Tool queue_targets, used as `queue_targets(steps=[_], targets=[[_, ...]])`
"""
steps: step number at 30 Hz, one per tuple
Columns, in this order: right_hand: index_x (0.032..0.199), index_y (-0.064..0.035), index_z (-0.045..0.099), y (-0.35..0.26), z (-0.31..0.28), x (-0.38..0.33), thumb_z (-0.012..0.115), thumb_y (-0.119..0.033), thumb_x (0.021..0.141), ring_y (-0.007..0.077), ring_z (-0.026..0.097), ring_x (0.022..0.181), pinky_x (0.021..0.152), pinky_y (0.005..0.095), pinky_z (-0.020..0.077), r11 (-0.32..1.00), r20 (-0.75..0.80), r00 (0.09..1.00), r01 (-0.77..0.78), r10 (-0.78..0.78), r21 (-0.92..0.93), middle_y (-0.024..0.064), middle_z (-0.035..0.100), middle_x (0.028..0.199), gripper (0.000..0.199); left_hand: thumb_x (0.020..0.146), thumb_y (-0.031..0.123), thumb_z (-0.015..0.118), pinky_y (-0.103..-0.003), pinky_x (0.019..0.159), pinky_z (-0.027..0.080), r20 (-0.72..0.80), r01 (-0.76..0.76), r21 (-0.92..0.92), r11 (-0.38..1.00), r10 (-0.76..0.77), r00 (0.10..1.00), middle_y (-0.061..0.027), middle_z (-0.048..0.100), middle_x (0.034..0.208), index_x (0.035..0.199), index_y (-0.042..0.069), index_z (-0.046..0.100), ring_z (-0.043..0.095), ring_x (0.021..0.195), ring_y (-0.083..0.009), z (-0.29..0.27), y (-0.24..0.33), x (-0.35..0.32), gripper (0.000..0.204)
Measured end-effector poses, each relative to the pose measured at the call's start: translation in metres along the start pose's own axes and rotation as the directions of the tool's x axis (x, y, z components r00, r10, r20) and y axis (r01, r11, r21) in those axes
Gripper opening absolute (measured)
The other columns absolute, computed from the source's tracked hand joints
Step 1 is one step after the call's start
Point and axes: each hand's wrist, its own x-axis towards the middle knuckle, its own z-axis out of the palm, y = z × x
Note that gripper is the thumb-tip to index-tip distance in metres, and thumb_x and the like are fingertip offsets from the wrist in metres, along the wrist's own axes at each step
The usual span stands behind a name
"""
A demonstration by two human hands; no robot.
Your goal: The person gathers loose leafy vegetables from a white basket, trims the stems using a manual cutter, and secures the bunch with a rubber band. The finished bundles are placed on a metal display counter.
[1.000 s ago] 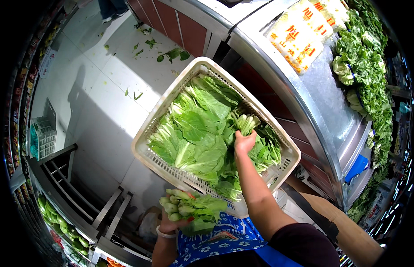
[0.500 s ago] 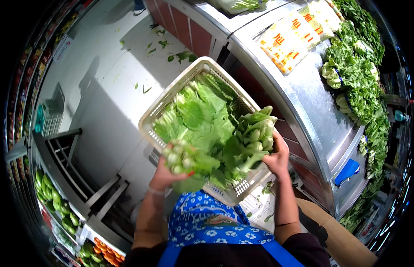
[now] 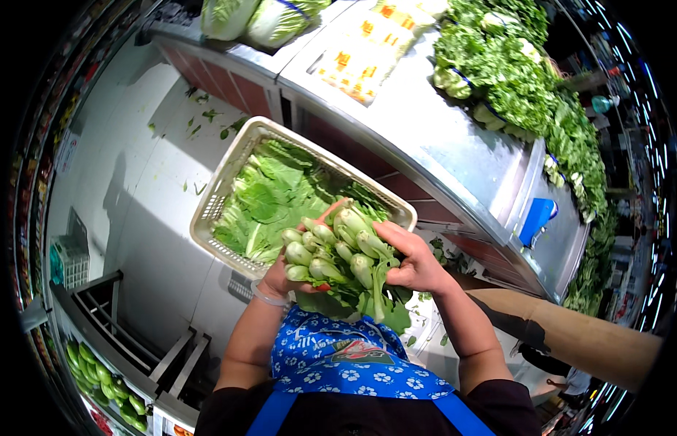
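A bunch of leafy greens, its thick pale stem ends pointing up, is held together in front of my apron. My left hand closes round its left side. On the right side, my right hand grips the same bunch with thumb and fingers curled in. Just beyond my hands is a beige plastic basket with slotted walls. More loose green leaves lie inside it, and the bunch covers its near right part.
A metal counter runs along the right, bearing printed packages, napa cabbages, leafy vegetables and a blue object. Green vegetables fill a lower-left shelf. A tan, rounded object juts in at right. Leaf scraps litter the floor.
The two separate bunches, one in each hand, are now joined into one. My hands have come together, nearer my apron. The view has shifted to the right.
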Motion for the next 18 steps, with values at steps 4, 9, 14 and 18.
queue_targets(steps=[4,9,14,18], targets=[[0.143,-0.0009,0.039,0.012,-0.026,-0.025,0.062,-0.005,0.071,0.0296,0.054,0.100,0.092,0.0330,0.0427,0.999,0.020,0.999,-0.033,0.033,0.003,0.0166,0.053,0.108,0.076,0.068,0.020,0.087,-0.042,0.113,0.031,-0.079,-0.057,0.178,0.982,0.071,0.994,-0.0100,0.040,0.145,0.149,0.004,0.025,0.040,0.134,-0.0261,0.015,-0.044,0.003,0.103],[0.148,-0.0037,0.033,0.026,-0.059,-0.059,0.063,-0.006,0.073,0.0328,0.044,0.122,0.104,0.0330,0.0352,0.998,-0.066,0.998,-0.015,0.011,-0.059,0.0195,0.044,0.128,0.080,0.071,0.004,0.074,-0.041,0.102,0.047,-0.267,0.070,-0.208,0.976,-0.125,0.956,-0.0144,0.055,0.131,0.142,0.003,0.038,0.055,0.120,-0.0285,0.073,-0.078,0.032,0.080],[0.142,-0.0103,0.046,0.008,-0.116,-0.096,0.066,-0.005,0.068,0.0357,0.041,0.128,0.108,0.0403,0.0350,0.997,-0.157,0.985,0.059,-0.068,-0.056,0.0194,0.042,0.135,0.077,0.079,0.015,0.071,-0.046,0.097,0.052,-0.083,0.099,-0.620,0.778,-0.190,0.978,-0.0200,0.059,0.127,0.138,-0.002,0.043,0.063,0.110,-0.0334,0.124,-0.141,0.064,0.068],[0.110,-0.0118,0.068,-0.001,-0.170,-0.135,0.069,-0.006,0.076,0.0367,0.053,0.119,0.101,0.0409,0.0428,0.945,-0.074,0.982,0.145,-0.174,-0.292,0.0136,0.054,0.131,0.034,0.078,0.019,0.075,-0.045,0.097,0.052,0.001,0.087,-0.678,0.730,-0.118,0.993,-0.0186,0.061,0.125,0.135,-0.002,0.047,0.063,0.109,-0.0316,0.153,-0.202,0.091,0.067]])
